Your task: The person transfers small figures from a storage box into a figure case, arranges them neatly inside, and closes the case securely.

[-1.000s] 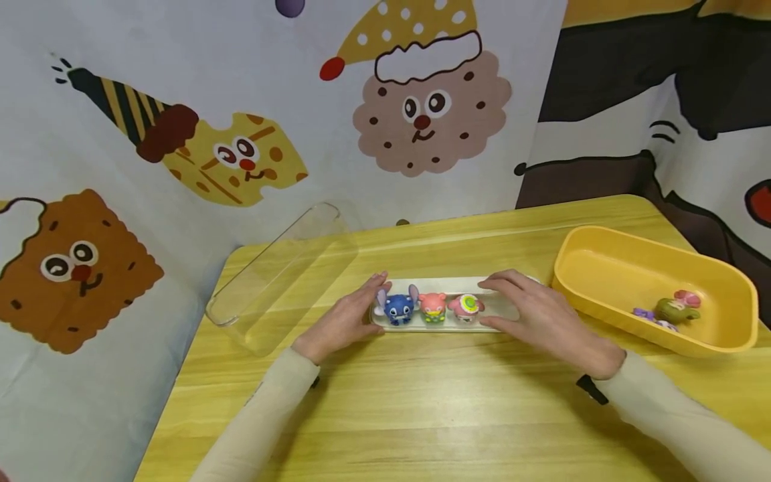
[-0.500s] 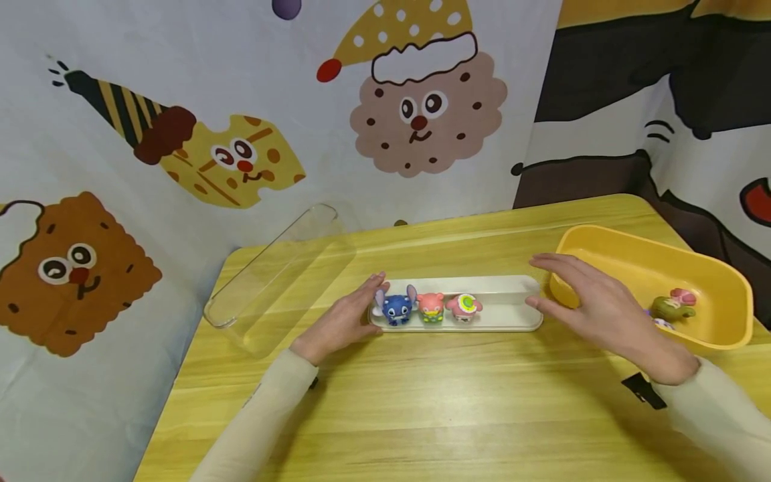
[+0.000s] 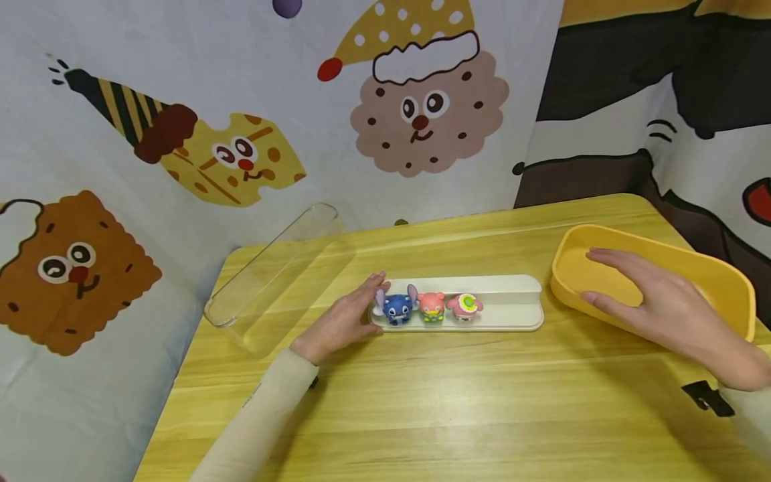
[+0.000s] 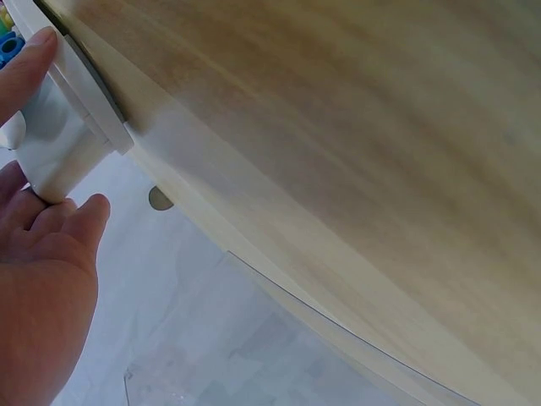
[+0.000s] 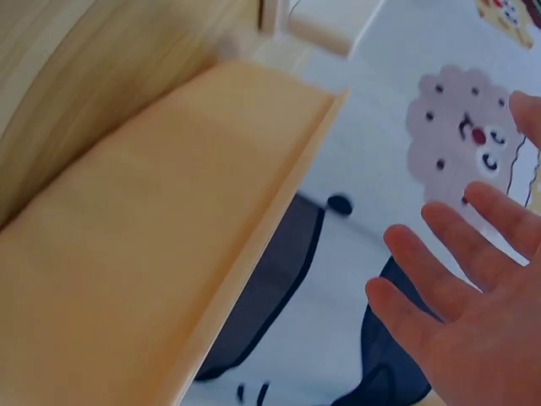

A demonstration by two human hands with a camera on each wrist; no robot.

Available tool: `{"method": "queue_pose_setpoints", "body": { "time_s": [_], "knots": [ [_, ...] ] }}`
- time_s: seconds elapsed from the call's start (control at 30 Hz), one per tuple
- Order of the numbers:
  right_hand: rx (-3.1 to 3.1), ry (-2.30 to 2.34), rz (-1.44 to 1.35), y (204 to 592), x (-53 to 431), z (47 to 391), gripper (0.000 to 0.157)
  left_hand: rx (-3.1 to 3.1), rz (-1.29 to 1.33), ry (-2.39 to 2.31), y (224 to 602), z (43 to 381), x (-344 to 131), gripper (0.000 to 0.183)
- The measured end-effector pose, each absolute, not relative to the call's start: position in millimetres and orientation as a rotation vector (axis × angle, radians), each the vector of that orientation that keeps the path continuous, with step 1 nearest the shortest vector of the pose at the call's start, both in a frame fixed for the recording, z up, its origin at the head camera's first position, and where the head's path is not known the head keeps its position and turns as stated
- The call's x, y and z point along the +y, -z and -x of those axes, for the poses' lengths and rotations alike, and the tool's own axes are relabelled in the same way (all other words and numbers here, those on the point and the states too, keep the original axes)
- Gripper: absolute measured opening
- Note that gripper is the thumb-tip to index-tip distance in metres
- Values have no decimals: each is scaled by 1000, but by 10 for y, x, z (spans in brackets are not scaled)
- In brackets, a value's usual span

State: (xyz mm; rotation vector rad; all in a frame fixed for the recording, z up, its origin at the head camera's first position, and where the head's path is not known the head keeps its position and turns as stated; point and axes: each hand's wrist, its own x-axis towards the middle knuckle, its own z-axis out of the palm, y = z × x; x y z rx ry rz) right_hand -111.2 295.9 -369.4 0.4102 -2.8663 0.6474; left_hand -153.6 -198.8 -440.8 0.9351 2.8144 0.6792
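A long white stepped tray (image 3: 508, 316) lies on the table with three toy figurines in a row toward its left: a blue big-eared one (image 3: 397, 310), a pink one (image 3: 431, 309) and another pink one with a green-and-yellow top (image 3: 465, 308). My left hand (image 3: 339, 326) holds the tray's left end; in the left wrist view the thumb lies on one side and the fingers on the other. Above the yellow bin (image 3: 572, 294) is my right hand (image 3: 668, 311), fingers spread and holding nothing. The hand hides the toys inside the bin.
A clear plastic cover (image 3: 283, 274) stands at the left of the wooden table (image 3: 421, 402), by the wall. A printed cartoon cloth (image 3: 289, 87) hangs behind the table. The yellow bin sits near the table's right side.
My right hand has left the tray beside the rightmost figurine and moved right, over the yellow bin. My left hand and the three figurines have stayed in place.
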Motion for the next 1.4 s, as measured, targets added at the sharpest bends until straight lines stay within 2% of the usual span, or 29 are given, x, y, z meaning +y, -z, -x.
{"method": "queue_pose_setpoints", "body": {
  "time_s": [0.3, 0.77, 1.4],
  "knots": [
    [-2967, -732, -362, 3730, 3422, 1164, 69, 2815, -943, -671, 4409, 1542, -1993, 96],
    [-3054, -558, -212, 3964, 3897, 1255, 68, 2801, -914, -673, 4392, 1533, -1990, 96],
    [-3208, -318, -521, 4203, 4021, 1392, 65, 2797, -908, -667, 4383, 1533, -1988, 95]
  ]
}}
